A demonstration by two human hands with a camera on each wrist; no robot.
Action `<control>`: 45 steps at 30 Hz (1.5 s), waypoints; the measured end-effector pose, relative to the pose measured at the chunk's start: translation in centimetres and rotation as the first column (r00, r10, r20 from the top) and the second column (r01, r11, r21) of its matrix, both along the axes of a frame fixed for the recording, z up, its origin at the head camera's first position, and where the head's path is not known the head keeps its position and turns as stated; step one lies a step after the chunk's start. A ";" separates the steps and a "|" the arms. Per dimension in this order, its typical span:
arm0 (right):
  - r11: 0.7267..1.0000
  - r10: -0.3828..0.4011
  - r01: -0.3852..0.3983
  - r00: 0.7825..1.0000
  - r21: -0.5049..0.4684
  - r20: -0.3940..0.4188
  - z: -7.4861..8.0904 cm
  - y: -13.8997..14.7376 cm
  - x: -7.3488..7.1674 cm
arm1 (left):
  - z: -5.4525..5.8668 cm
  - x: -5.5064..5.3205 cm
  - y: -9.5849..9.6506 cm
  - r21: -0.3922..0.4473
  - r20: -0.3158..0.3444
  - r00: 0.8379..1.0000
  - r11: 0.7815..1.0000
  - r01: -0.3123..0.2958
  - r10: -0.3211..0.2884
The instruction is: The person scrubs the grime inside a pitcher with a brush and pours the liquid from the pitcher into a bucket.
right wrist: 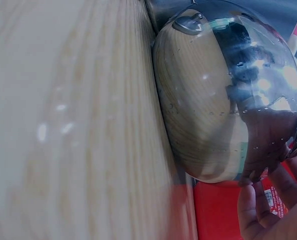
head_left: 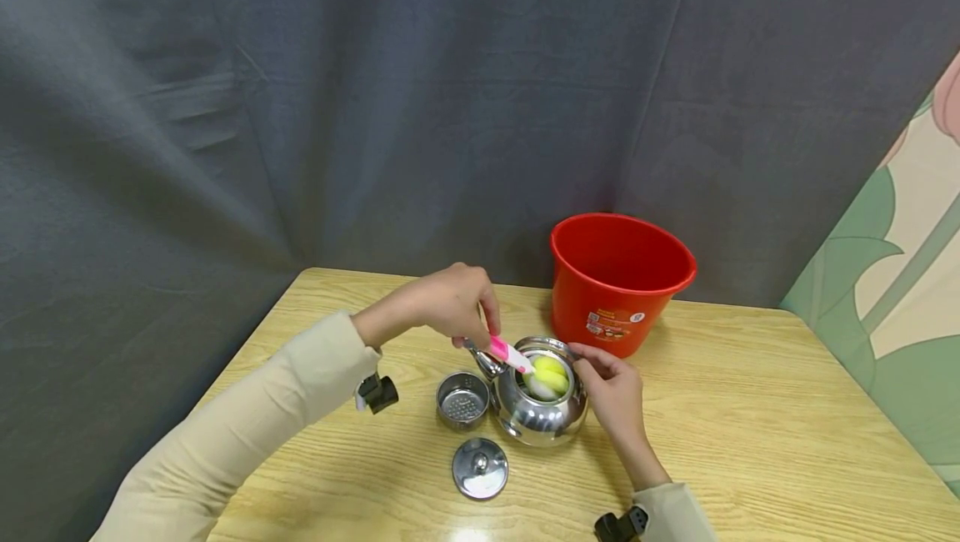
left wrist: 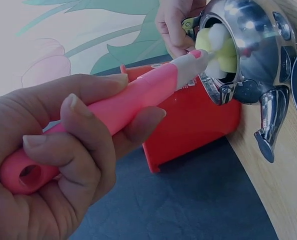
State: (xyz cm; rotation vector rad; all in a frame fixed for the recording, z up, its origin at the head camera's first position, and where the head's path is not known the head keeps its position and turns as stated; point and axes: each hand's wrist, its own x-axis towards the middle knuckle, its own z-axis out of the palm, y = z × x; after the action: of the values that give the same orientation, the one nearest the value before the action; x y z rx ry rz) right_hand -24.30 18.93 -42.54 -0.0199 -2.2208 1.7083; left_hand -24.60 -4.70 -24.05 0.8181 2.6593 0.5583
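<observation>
A shiny steel teapot stands on the wooden table with its mouth uncovered and its spout toward the left. My left hand grips a sponge brush by its pink and white handle, fingers wrapped around it in the left wrist view. The brush's yellow and white sponge head sits in the teapot's mouth, its lower part hidden inside. At the teapot's right side, my right hand holds it near the handle joint, fingertips against the steel in the right wrist view.
Just left of the teapot is a steel strainer basket with a perforated bottom. A round steel lid lies knob up in front of it. Behind the teapot stands a red bucket, close to the dark curtain along the table's back edge.
</observation>
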 end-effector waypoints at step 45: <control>1.000 0.005 -0.005 0.999 0.008 -0.043 0.1 -0.1 0.3 | 2.1 -2.0 0.7 -0.139 0.127 0.990 0.987 0.081 -0.063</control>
State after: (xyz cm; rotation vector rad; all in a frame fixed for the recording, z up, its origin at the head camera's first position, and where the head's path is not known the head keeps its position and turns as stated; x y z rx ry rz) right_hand -23.96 18.88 -42.44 0.0239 -2.1984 1.6870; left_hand -26.63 -4.02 -21.92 0.8078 2.5138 0.3801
